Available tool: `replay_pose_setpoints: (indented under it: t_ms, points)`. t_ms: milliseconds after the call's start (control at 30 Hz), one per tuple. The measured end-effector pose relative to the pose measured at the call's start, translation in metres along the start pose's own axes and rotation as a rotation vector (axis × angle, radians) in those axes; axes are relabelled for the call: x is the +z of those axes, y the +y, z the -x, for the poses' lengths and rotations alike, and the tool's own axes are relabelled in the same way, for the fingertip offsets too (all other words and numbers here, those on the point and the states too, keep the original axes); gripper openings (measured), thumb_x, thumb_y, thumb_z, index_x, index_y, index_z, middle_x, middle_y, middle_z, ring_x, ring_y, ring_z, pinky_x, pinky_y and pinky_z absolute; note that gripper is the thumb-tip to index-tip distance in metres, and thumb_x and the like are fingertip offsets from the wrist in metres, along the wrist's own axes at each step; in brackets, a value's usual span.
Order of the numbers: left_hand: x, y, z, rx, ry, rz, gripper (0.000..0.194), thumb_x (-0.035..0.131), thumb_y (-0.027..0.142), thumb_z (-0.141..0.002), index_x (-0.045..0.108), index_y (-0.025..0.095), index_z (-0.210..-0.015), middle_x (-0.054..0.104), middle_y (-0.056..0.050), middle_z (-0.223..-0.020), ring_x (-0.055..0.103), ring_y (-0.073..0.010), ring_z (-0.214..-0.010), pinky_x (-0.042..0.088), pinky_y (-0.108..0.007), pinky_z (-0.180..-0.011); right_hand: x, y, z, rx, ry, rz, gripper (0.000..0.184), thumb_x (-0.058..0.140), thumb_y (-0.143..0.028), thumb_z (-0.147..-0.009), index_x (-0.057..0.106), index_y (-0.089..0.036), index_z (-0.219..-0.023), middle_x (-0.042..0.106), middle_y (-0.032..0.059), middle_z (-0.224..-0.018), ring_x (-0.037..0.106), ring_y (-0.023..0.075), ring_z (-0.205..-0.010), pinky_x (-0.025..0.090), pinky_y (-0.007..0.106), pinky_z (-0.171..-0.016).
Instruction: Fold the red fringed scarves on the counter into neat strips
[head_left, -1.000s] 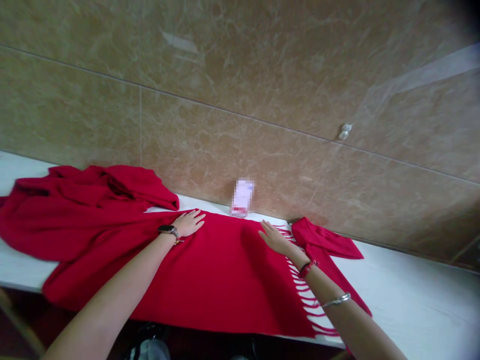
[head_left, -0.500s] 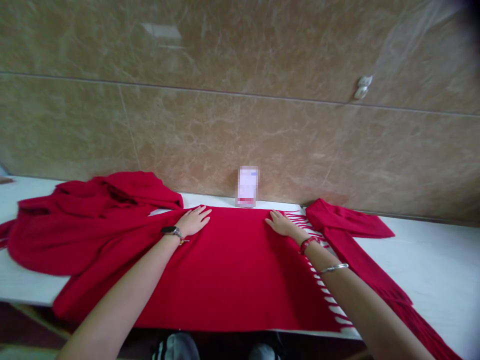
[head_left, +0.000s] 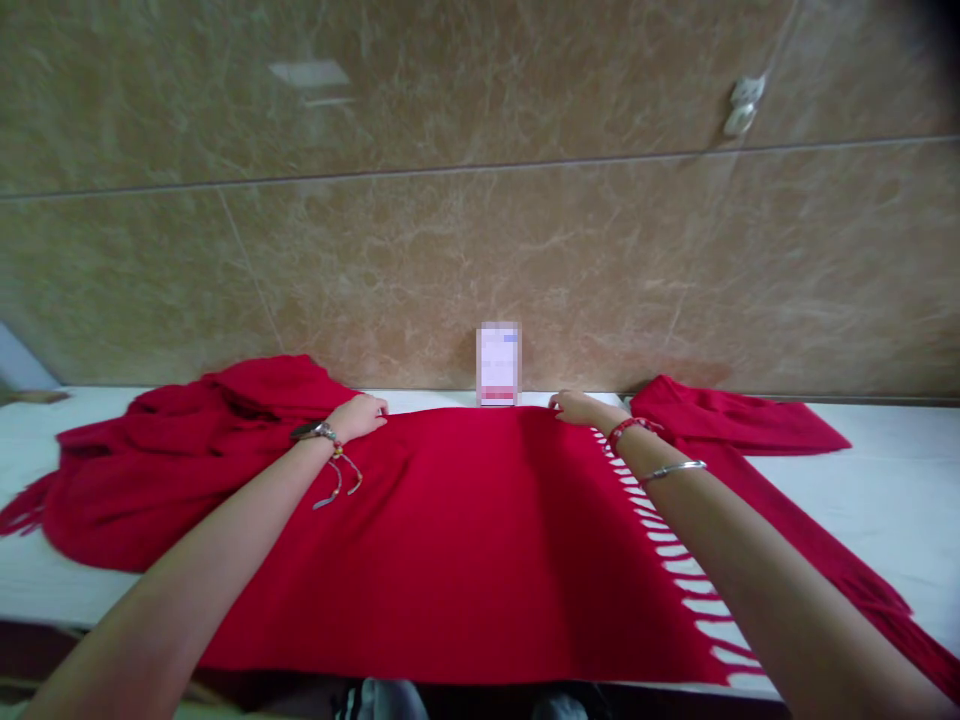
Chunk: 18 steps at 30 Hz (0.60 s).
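Head view: my left hand (head_left: 363,414) curls at the far edge of the red scarf (head_left: 465,540), spread on the table (head_left: 892,510). Well apart, my right hand (head_left: 585,408) curls there too, near the fringe (head_left: 679,558); whether either pinches it, I cannot tell.

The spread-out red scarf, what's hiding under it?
White table shows between the strands of its fringe and past its far edge. Whatever lies under the middle of the scarf is covered, so I can't tell.

Indoor room, exact type indeterminable: marbled wall tiles (head_left: 480,90) at 12 o'clock, cat-shaped fitting (head_left: 745,105) at 2, white tabletop (head_left: 915,540) at 4.
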<state>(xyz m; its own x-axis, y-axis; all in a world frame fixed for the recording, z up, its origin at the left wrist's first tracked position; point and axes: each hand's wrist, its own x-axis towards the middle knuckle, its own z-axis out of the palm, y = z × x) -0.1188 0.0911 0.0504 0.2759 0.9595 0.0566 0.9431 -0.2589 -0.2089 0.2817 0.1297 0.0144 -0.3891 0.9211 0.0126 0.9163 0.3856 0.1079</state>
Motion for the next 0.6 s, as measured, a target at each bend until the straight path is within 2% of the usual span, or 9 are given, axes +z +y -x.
replay_pose_setpoints:
  t_ms: [100,167,300,467,600]
  points:
    - [0.002,-0.012,0.002,0.063,0.026,0.048,0.022,0.046,0.028,-0.079,0.064,0.018,-0.085,0.066,-0.005,-0.084,0.059,-0.0166,-0.080,0.042,-0.022,-0.072,-0.003,0.003,0.002,-0.025,0.014,0.012,0.025,0.053,-0.012,-0.074,0.067,-0.013,-0.095,0.067,0.0120,-0.098,0.061,0.0207,-0.091,0.045,0.025,-0.076]
    - [0.000,-0.018,0.006,0.085,0.051,0.073,0.021,0.047,0.030,-0.078,0.063,0.018,-0.080,0.065,-0.004,-0.079,0.058,-0.0153,-0.074,0.042,-0.021,-0.069,-0.006,0.007,0.006,-0.037,0.039,0.025,0.024,0.054,-0.015,-0.075,0.066,-0.012,-0.095,0.065,0.0123,-0.102,0.060,0.0203,-0.094,0.043,0.025,-0.079]
    - [-0.016,-0.024,0.016,0.101,0.071,0.098,0.022,0.047,0.033,-0.078,0.063,0.018,-0.078,0.064,-0.003,-0.079,0.057,-0.0144,-0.074,0.041,-0.021,-0.070,-0.018,0.012,0.024,-0.050,0.075,0.029,0.024,0.054,-0.018,-0.077,0.063,-0.011,-0.098,0.066,0.0111,-0.097,0.060,0.0188,-0.089,0.042,0.023,-0.075]
    - [-0.044,-0.030,0.037,0.117,0.130,0.198,0.028,0.045,0.034,-0.078,0.063,0.017,-0.090,0.064,-0.005,-0.096,0.056,-0.0162,-0.090,0.040,-0.023,-0.083,-0.049,0.009,0.063,-0.085,0.154,-0.007,0.019,0.054,-0.018,-0.078,0.062,-0.012,-0.094,0.067,0.0095,-0.089,0.060,0.0170,-0.080,0.041,0.022,-0.070]
    - [-0.065,-0.036,0.059,0.110,0.155,0.354,0.033,0.043,0.037,-0.077,0.062,0.015,-0.092,0.064,-0.005,-0.096,0.056,-0.0168,-0.091,0.040,-0.023,-0.084,-0.081,0.002,0.102,-0.124,0.185,-0.020,0.021,0.048,-0.019,-0.082,0.063,-0.007,-0.092,0.066,0.0116,-0.087,0.059,0.0158,-0.080,0.039,0.023,-0.072]
